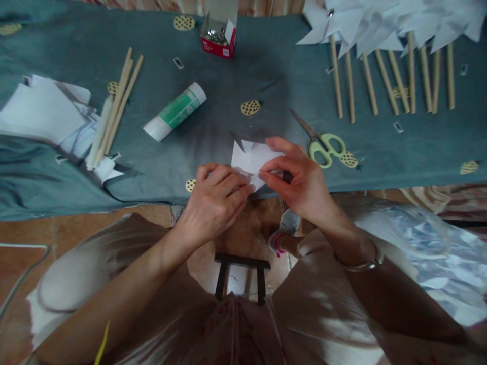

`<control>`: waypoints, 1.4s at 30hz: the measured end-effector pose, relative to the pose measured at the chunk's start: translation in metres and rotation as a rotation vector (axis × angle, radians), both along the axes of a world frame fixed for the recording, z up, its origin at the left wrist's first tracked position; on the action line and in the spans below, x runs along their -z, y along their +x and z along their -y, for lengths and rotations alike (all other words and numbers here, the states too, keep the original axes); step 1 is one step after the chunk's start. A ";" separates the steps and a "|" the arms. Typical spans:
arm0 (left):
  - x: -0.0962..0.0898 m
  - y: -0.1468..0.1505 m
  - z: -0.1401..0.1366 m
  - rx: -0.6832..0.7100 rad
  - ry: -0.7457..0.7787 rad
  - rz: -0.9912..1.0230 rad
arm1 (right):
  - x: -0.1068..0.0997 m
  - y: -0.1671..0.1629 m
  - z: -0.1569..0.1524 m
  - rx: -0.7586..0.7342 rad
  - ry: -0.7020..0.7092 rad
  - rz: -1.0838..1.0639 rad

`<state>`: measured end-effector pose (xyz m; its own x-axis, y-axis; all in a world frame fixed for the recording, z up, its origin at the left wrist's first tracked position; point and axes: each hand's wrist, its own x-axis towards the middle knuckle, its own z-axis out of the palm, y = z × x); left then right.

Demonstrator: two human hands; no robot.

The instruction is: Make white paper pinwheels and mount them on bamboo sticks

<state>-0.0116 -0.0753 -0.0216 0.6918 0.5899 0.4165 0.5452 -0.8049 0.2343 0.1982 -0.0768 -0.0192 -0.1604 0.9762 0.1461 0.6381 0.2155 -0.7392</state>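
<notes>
A small sheet of white paper (247, 158), cut with slits and partly folded, is held over the front edge of the cloth-covered table. My left hand (218, 197) grips its lower left side, fingers curled and pressed together. On the right side, my right hand (299, 177) pinches a paper flap between thumb and forefinger. The fingers hide part of the sheet. Close to my right hand lie scissors (323, 144) with pale green handles, blades pointing up and left. A glue stick (177, 111) with a green label rests beyond my left hand.
Several white paper pinwheels (365, 30) on wooden sticks lie at the back right. A red and white box (218, 43) of shiny metal pieces stands at the back. Cut paper (41, 111) and wooden sticks (122, 101) lie at the left on the green tablecloth (152, 167).
</notes>
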 end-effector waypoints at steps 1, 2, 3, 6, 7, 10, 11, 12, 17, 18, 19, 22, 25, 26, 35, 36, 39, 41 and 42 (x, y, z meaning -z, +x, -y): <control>0.000 0.000 0.000 0.000 -0.004 -0.002 | 0.000 -0.001 0.000 0.005 0.001 -0.002; 0.000 0.000 0.000 -0.002 -0.011 -0.005 | 0.001 -0.002 0.000 0.008 0.003 -0.004; 0.000 0.000 0.000 -0.005 -0.018 -0.005 | 0.001 -0.002 -0.001 0.011 0.006 -0.005; 0.000 0.000 0.000 -0.006 -0.038 -0.001 | 0.003 -0.003 -0.001 0.014 0.022 0.000; 0.000 0.000 0.000 -0.004 -0.038 0.003 | 0.004 -0.003 -0.001 0.016 0.028 0.005; 0.000 0.000 0.000 0.004 -0.026 0.013 | 0.006 -0.004 0.000 0.020 0.040 0.007; 0.000 0.000 0.000 0.005 -0.022 0.013 | 0.006 -0.004 0.000 0.022 0.043 0.004; 0.000 0.000 0.000 0.005 -0.020 0.013 | 0.007 -0.004 0.000 0.024 0.048 0.001; 0.000 0.000 0.000 0.002 -0.021 -0.001 | 0.010 -0.005 -0.001 0.032 0.077 0.005; 0.000 0.000 -0.001 0.004 -0.016 0.001 | 0.010 -0.005 -0.001 0.033 0.076 0.006; 0.000 0.000 -0.001 0.005 -0.008 0.005 | 0.010 -0.005 -0.001 0.034 0.073 0.005; 0.001 0.001 -0.001 0.006 0.009 0.017 | 0.009 -0.004 0.000 0.031 0.072 -0.001; 0.001 0.001 -0.001 0.005 0.018 0.018 | 0.009 -0.004 0.000 0.028 0.076 0.001; 0.001 0.001 -0.001 0.005 0.022 0.020 | 0.009 -0.004 0.000 0.027 0.076 -0.001; 0.001 0.000 0.000 0.000 -0.038 0.003 | 0.010 -0.004 0.002 0.025 0.071 -0.027; 0.000 0.000 0.000 0.002 -0.037 0.001 | 0.011 -0.004 0.002 0.020 0.074 -0.027; 0.000 0.000 0.000 0.004 -0.013 0.003 | 0.011 -0.003 0.002 0.011 0.080 -0.023; 0.001 0.001 0.000 0.000 0.007 0.005 | 0.011 -0.003 0.002 0.007 0.085 -0.023; 0.001 0.001 0.000 -0.004 0.011 0.003 | 0.010 -0.003 0.002 0.006 0.085 -0.022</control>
